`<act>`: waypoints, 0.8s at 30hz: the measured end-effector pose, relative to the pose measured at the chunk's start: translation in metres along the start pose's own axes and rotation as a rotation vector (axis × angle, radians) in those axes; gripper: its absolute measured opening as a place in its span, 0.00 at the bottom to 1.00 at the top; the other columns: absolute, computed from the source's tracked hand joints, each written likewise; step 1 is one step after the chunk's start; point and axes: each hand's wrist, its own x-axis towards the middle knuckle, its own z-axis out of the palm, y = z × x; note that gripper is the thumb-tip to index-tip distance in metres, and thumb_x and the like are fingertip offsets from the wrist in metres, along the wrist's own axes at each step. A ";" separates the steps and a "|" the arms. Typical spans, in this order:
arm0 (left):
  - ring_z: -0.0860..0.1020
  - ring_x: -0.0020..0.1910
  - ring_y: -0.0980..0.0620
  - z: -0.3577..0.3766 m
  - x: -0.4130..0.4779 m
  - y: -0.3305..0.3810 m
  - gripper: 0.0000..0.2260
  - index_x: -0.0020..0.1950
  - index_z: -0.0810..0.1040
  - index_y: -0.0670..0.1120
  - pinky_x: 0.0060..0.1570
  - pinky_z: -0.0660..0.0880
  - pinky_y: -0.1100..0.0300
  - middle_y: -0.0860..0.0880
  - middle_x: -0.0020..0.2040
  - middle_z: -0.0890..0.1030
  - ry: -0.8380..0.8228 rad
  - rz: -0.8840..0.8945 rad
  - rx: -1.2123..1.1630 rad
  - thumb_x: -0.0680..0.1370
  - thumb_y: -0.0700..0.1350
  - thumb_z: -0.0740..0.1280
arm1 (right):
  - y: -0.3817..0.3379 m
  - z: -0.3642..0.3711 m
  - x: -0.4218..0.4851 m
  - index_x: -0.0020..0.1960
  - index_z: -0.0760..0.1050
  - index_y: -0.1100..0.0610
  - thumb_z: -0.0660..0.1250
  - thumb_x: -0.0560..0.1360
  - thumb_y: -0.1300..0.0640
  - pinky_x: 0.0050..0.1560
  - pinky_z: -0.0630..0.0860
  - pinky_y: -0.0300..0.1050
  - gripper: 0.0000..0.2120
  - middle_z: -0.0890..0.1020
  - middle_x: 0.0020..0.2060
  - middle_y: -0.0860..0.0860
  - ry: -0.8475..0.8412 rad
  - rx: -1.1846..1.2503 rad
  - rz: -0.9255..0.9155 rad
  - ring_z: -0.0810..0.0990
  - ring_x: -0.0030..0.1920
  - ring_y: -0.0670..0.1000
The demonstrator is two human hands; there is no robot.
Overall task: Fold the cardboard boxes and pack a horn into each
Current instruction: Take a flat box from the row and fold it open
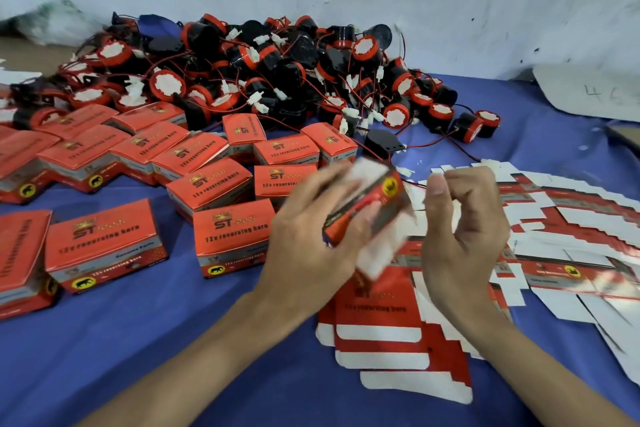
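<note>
Centrally, the left hand point(311, 229) is gripping a blurred, half-folded cardboard box point(367, 211), holding it tilted above the flat blanks point(388, 333). Just right of it, the right hand point(464, 229) is hovering, thumb raised, fingers curling inward; whether it is pinching a flap is unclear. Horns point(277, 59) are lying piled at the far side, with finished boxes point(104, 246) at the left.

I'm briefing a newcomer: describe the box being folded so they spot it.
On the blue cloth, look between the closed boxes and the fanned flat blanks. The left hand grips the box there; it alone is lifted, white flaps showing.
</note>
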 end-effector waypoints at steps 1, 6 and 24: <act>0.71 0.66 0.49 0.000 0.001 -0.001 0.21 0.64 0.76 0.38 0.62 0.74 0.52 0.44 0.68 0.71 0.106 0.046 0.035 0.78 0.51 0.64 | -0.001 -0.001 -0.001 0.33 0.71 0.60 0.60 0.79 0.52 0.37 0.69 0.40 0.19 0.74 0.30 0.50 -0.040 0.028 0.081 0.72 0.33 0.47; 0.52 0.76 0.56 0.012 -0.008 -0.002 0.29 0.76 0.55 0.39 0.73 0.57 0.62 0.41 0.76 0.53 0.069 0.078 0.028 0.80 0.48 0.60 | -0.017 0.007 -0.006 0.43 0.83 0.56 0.71 0.71 0.45 0.49 0.78 0.49 0.14 0.84 0.41 0.54 -0.437 0.654 0.742 0.83 0.43 0.53; 0.65 0.71 0.57 0.028 -0.025 -0.005 0.15 0.65 0.67 0.50 0.67 0.67 0.60 0.48 0.70 0.64 -0.004 -0.014 -0.159 0.79 0.50 0.62 | -0.015 0.004 -0.005 0.52 0.83 0.51 0.71 0.69 0.44 0.38 0.80 0.41 0.16 0.85 0.46 0.53 -0.546 0.841 0.807 0.85 0.45 0.51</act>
